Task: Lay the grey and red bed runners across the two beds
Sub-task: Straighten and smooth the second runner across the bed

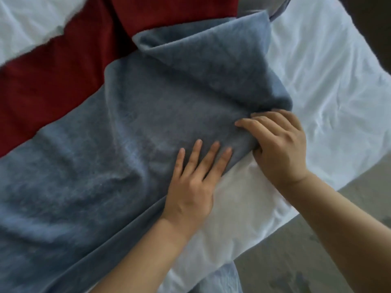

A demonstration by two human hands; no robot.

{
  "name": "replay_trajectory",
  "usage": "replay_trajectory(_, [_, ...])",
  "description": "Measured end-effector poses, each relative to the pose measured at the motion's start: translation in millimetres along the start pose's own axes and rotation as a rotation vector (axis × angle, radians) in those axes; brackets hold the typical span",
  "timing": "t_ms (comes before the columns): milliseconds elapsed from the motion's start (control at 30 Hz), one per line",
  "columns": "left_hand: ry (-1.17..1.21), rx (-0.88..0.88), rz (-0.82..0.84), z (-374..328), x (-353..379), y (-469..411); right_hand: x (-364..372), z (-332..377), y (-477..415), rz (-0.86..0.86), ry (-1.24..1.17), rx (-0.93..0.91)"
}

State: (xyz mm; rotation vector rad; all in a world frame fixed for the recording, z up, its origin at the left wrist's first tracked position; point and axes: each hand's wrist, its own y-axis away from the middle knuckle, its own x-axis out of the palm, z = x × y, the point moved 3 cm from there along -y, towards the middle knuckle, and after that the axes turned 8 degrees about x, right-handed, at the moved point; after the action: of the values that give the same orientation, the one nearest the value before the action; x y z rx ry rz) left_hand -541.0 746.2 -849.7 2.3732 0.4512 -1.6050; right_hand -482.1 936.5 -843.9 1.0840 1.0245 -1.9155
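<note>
Trouble brewing: grey runner (131,115) slantwise across white bed (328,92), far-right end folded back on itself.
Pressed flat near its near edge by left grip (194,182), fingers straight and spread; pinched at the folded right edge by right grip (279,149), fingers curled over the cloth, thumb tucked under. Likely to bunch or skew if tugged harder on one side; likely to drag red runner (53,81), lying at far left and partly under the grey; could slide off the near-right corner toward floor (317,261). Counted: one grey runner, one red runner, two grips, one bed in view, second bed not visible.
</note>
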Motion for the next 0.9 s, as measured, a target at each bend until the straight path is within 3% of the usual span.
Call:
replay_trajectory(167, [-0.098,0.098,0.087,-13.1,16.3,-1.6,-25.8,-12.6,-7.5,-0.107,-0.090,-0.179])
replay_trajectory(300, [-0.165,0.097,0.137,-6.1,40.0,12.7,-1.6,-6.9,31.4,0.225,-0.024,-0.106])
replay_trajectory(600, [-0.006,0.029,0.142,-1.5,53.5,14.1,27.6,-0.3,34.7,0.700,-0.019,0.167])
replay_trajectory(900, [-0.051,-0.086,0.313,-4.9,54.1,4.2,31.3,7.6,5.7,1.011,0.238,0.161])
